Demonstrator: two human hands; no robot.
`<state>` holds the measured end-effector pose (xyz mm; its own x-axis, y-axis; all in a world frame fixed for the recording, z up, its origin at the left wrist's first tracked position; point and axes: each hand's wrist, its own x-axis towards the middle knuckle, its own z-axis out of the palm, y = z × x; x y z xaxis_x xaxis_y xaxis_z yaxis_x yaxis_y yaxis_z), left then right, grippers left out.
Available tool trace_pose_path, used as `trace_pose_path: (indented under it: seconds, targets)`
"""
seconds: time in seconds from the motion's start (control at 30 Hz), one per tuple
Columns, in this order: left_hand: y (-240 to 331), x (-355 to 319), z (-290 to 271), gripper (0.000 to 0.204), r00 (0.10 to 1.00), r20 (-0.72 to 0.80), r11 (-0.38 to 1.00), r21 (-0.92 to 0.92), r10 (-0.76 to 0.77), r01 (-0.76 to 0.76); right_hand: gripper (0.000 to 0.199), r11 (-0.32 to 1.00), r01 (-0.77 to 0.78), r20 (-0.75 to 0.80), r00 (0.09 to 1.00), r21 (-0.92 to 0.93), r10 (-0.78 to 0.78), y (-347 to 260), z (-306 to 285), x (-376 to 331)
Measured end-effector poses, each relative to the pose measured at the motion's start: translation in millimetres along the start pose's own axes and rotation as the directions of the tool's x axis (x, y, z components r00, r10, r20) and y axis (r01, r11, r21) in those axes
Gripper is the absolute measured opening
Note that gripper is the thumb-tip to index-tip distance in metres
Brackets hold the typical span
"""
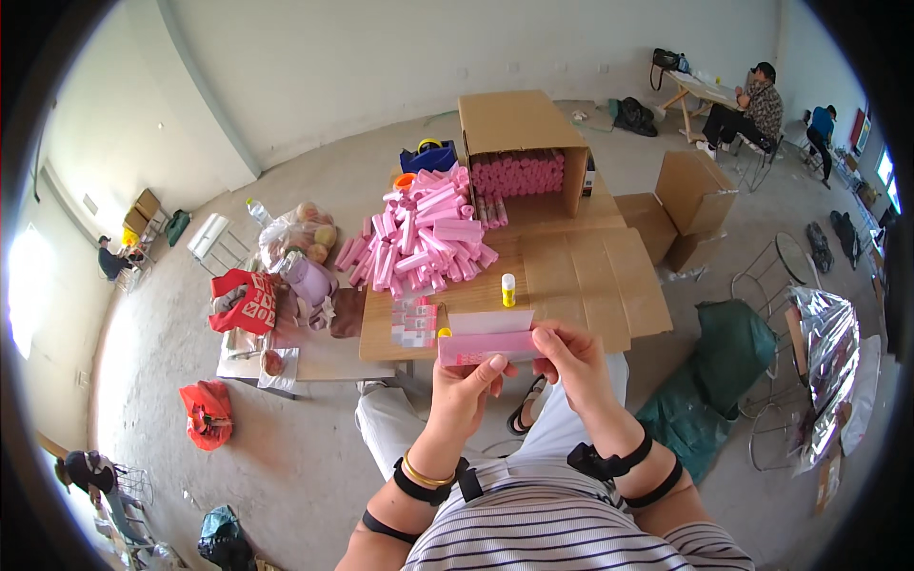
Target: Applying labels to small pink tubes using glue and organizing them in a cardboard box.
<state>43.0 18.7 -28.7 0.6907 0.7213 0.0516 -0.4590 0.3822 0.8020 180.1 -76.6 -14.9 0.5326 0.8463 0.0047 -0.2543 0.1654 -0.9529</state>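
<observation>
My left hand and my right hand hold a pink paper strip between them, thumbs pressed on its lower edge, a white sheet just behind it. Both hands hover over my lap at the near edge of a cardboard-covered table. On the table lies a big heap of pink rolled tubes, a small stack of pink and white labels, and an upright yellow glue stick. An open cardboard box on its side holds more pink tubes.
Bags of fruit and a red bag sit on a low table at left. Folded cartons stand at right, near a green sack and a silver foil sheet. People sit at the far right and the far left.
</observation>
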Motion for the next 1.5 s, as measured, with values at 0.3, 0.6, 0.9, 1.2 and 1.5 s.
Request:
trace_pose_path:
  seconds: [0.3,0.6,0.9,1.2,1.5]
  targets:
    - [0,-1,-3,0.018,0.997,-0.078,1.000,-0.013,-0.027,0.026,0.029,1.000,-0.002,0.124,0.992,-0.009,0.003,-4,-1,2]
    - [1,-2,4,0.014,0.972,-0.202,0.989,-0.114,-0.118,0.096,0.033,0.984,0.170,0.266,0.952,-0.047,-0.152,-5,12,4]
    - [37,-7,-13,0.020,0.993,0.022,0.972,0.210,-0.115,0.108,0.016,0.984,0.148,0.271,0.956,-0.103,-0.116,-12,5,1]
    - [32,-19,4,0.010,0.999,-0.043,0.972,0.237,0.011,0.000,0.015,0.999,0.028,0.279,0.960,-0.025,-0.020,-19,12,-7]
    - [39,-21,11,0.012,0.999,-0.005,0.960,0.277,0.037,-0.034,0.015,1.000,0.017,0.311,0.950,0.023,-0.023,-16,9,-6]
